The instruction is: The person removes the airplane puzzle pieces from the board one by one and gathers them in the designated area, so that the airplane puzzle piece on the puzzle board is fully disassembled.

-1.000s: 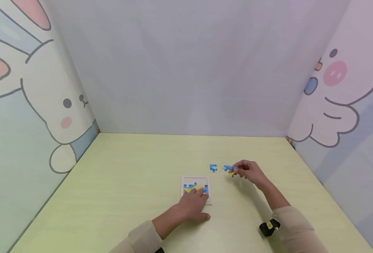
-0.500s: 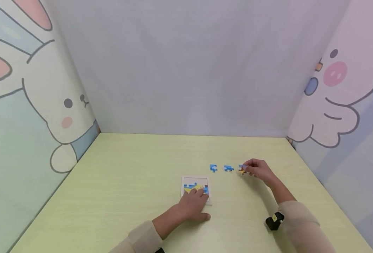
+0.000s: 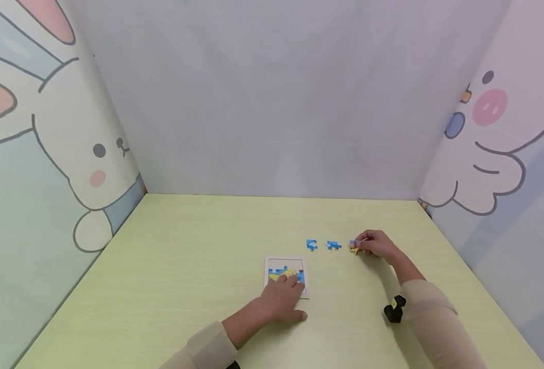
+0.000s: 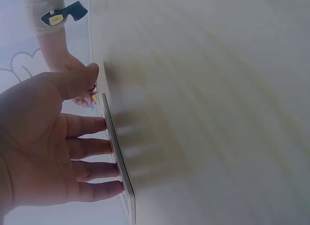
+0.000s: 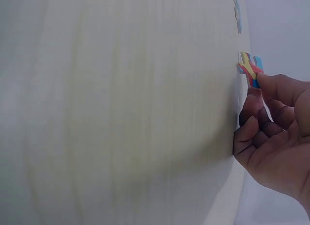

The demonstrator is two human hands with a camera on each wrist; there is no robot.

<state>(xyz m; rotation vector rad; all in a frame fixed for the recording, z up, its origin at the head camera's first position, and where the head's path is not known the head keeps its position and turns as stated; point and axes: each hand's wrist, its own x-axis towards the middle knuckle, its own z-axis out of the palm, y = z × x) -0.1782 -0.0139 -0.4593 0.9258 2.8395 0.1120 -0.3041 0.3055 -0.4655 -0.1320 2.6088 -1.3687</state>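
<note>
My right hand (image 3: 377, 244) pinches a red, yellow and blue puzzle piece (image 5: 251, 69) between thumb and fingers, at the right end of a row of pieces. The right wrist view shows that piece tilted, one edge at the tabletop. With fairly straight fingers, my left hand (image 3: 283, 300) rests on a white-framed puzzle board (image 3: 265, 267); its fingertips touch the board in the left wrist view. Blue and yellow pieces (image 3: 277, 271) fill part of the board, whose upper strip is bare. My left hand hides the board's lower part.
Two blue puzzle pieces lie on the pale yellow table (image 3: 198, 246) beyond the board: a left one (image 3: 311, 245) and a middle one (image 3: 333, 245). A grey wall (image 3: 281, 102) stands behind, with cartoon-printed walls at both sides.
My right hand has carried the red, yellow and blue piece rightward, away from the middle blue piece, then lowered it slightly. The left hand has stayed on the board.
</note>
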